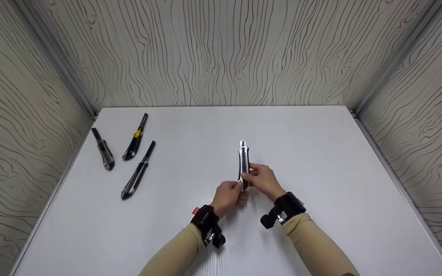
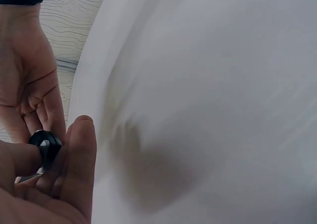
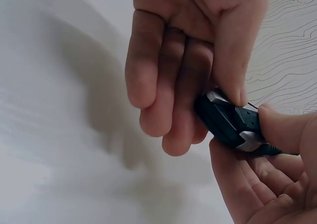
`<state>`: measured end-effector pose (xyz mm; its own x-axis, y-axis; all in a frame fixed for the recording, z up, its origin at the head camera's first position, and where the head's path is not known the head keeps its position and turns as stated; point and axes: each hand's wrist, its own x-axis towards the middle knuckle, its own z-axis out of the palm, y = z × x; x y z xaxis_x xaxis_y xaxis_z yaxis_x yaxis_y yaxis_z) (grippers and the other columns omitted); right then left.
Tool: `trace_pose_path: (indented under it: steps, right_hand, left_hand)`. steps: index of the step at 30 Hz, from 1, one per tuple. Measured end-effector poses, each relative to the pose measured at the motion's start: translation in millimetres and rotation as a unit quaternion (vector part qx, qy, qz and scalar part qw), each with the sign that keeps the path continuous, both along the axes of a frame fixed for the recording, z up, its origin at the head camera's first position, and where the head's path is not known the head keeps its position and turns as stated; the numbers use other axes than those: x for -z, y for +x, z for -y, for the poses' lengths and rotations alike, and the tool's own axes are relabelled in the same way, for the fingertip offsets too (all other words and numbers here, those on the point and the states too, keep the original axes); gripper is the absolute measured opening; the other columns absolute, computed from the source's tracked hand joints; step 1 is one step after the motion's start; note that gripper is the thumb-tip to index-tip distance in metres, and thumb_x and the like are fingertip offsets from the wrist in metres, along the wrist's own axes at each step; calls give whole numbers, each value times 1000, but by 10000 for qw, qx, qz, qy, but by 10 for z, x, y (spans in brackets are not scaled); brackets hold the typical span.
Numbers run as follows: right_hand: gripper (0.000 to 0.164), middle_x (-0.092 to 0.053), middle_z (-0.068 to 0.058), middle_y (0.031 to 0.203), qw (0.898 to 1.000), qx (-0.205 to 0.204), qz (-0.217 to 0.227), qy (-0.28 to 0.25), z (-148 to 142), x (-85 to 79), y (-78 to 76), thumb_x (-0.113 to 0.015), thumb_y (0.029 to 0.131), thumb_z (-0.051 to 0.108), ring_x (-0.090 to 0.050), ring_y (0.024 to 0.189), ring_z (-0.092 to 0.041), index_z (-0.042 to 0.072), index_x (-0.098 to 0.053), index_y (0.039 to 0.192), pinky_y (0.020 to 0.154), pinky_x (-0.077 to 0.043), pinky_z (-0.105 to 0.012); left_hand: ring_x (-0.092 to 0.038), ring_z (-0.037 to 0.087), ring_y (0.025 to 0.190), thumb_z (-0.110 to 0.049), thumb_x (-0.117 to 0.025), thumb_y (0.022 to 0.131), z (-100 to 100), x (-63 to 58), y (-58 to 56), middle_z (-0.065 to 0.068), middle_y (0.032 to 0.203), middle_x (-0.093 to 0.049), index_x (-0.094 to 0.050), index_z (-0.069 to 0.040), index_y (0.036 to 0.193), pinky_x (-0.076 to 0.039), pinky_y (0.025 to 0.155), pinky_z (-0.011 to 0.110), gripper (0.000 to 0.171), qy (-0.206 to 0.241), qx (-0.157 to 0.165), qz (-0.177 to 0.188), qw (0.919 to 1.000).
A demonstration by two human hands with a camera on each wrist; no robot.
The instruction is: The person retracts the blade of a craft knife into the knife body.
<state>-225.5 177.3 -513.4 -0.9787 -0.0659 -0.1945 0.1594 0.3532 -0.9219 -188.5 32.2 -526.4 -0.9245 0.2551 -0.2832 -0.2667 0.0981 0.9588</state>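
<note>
Silver-and-black utility knife (image 1: 244,163) is held by both hands above the counter (image 1: 313,149), near the front middle of it. Both forearms are reached forward from the lower edge of the head view and are turned inward, so that the fingers are met at the knife. The left hand (image 1: 227,194) is placed lower, and the right hand (image 1: 264,179) is placed a little higher and to the right side.

By the left grip, the lower end of the knife is pinched narrowly between thumb and fingers. By the right grip, the handle is pinched just above this place. The narrow silver tip is pointed away from the person, toward the wood-patterned panel (image 1: 221,53) at the back. The lower end is partly covered by the fingers.

At the left side of the counter, well apart from the hands, three more knives are laid: a slim knife (image 1: 103,149) nearest to the left edge, a black knife with yellow slider (image 1: 138,133) beside it, and a long knife (image 1: 139,170) closer to the person.
</note>
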Motion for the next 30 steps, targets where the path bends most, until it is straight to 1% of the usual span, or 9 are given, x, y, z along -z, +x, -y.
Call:
trace_pose_path:
  steps: [5, 7, 15, 18, 20, 22, 26, 29, 30]
  right_hand:
    - [42, -74, -15, 96, 9996, 56, -50, 265, -78, -7, -11, -68, 89, 9, -68, 73, -12, 0, -60, 129, 69, -58, -27]
    - [42, -73, -17, 97, 9995, 52, -61, 319, -114, -19, -11, -67, 89, 9, -68, 72, -12, -1, -59, 130, 69, -58, -27]
    - [40, -70, -24, 107, 9998, 77, 23, 166, -341, -21, -40, -61, 93, 7, -68, 79, -13, -8, -55, 130, 71, -58, -26]
    - [38, -69, -25, 109, 9998, 87, 71, 160, -427, -32, -48, -59, 95, 6, -67, 80, -12, -9, -55, 129, 71, -57, -25]
    - [39, -68, -26, 111, 9998, 67, 110, 137, -489, -39, -59, -58, 95, 6, -66, 80, -12, -11, -52, 131, 71, -57, -25]
    - [40, -67, -27, 113, 9998, 90, 171, 112, -551, -46, -73, -57, 95, 5, -66, 80, -11, -11, -51, 132, 71, -57, -24]
    - [43, -65, -29, 116, 9995, 109, 223, 174, -680, -47, -99, -56, 96, 4, -65, 80, -10, -13, -48, 134, 71, -57, -24]
    - [43, -64, -30, 116, 9992, 121, 269, 261, -779, -42, -112, -55, 96, 4, -65, 80, -10, -13, -47, 134, 71, -57, -24]
    - [43, -64, -30, 117, 9991, 144, 301, 267, -811, -40, -117, -55, 96, 4, -65, 80, -10, -13, -46, 135, 71, -57, -24]
  left_hand:
    - [-62, 13, 63, -13, -45, 101, -84, -17, -52, 23, 87, -71, -66, 11, 100, -58, 63, 30, 32, -108, 87, -29, 9999]
    - [-62, 12, 62, -12, -45, 101, -126, -19, -74, 21, 85, -72, -67, 11, 97, -57, 61, 29, 31, -240, 120, -67, 9996]
    - [-65, 15, 66, -12, -45, 101, -327, -65, -147, 18, 84, -72, -67, 6, 92, -57, 61, 28, 30, -839, 309, -257, 9957]
    - [-63, 14, 63, -13, -46, 101, -415, -68, -173, 17, 82, -72, -68, 4, 90, -52, 55, 22, 30, -999, 369, -325, 9938]
    - [-62, 14, 63, -13, -46, 100, -469, -75, -189, 17, 82, -72, -68, 3, 89, -49, 53, 20, 29, -1032, 427, -352, 9931]
    - [-61, 13, 62, -13, -47, 100, -521, -79, -206, 16, 82, -71, -68, 2, 89, -46, 52, 18, 28, -1053, 483, -370, 9926]
    - [-60, 12, 62, -13, -49, 98, -609, -90, -232, 15, 82, -72, -69, 0, 91, -45, 51, 18, 25, -1171, 594, -478, 9902]
    - [-65, 15, 64, -12, -51, 96, -654, -99, -238, 15, 84, -73, -71, -1, 96, -47, 51, 18, 23, -1280, 637, -557, 9882]
    - [-67, 17, 66, -12, -51, 96, -665, -104, -237, 15, 86, -73, -71, 0, 100, -47, 52, 18, 24, -1267, 634, -521, 9885]
